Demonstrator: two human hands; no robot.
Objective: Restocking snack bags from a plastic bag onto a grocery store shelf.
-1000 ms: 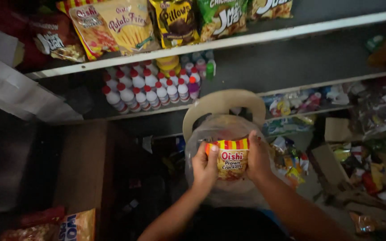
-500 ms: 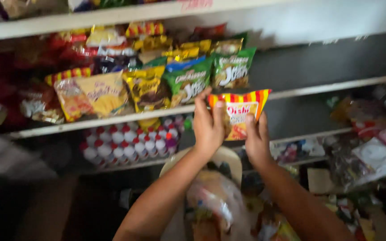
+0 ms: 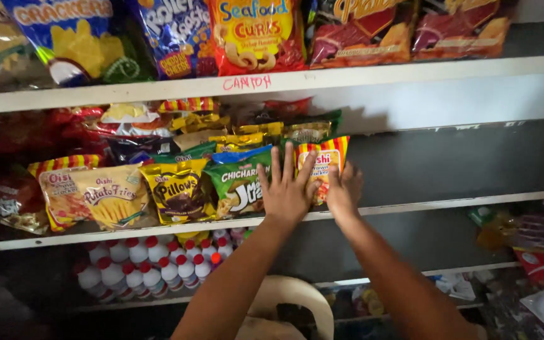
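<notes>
Crowding the middle white shelf [image 3: 410,206] is a row of upright snack bags: a green chip bag [image 3: 237,186] stands right against the left hand, then a dark brown and yellow pillow-snack bag [image 3: 177,192], a pale yellow potato-fry bag [image 3: 111,198], and a red-and-yellow striped bag [image 3: 55,189] towards the shelf's left end. More bags are stacked behind them, packed tight. To the right of the hands the shelf runs bare and dark to its right end.

Both hands are up at the front edge of that middle shelf. The left hand [image 3: 288,189] lies flat, fingers spread wide, pressed on the face of a small red, yellow and orange striped snack packet [image 3: 322,164], half covering it. The right hand [image 3: 344,189] sits just beside, touching the packet's right side, fingers loosely bent; how firmly it grips I can't tell. The packet stands upright at the end of the row, touching the green bag.

Above, the top white shelf [image 3: 410,69] carries larger bags, a blue cracker bag [image 3: 77,31] and a red curl-snack bag [image 3: 256,31] among them. Below, small white bottles with red caps [image 3: 152,261] cluster on the lower shelf's left half, and a beige plastic chair back [image 3: 297,299] rises beneath the forearms. Loose packets litter the dim lower right corner.
</notes>
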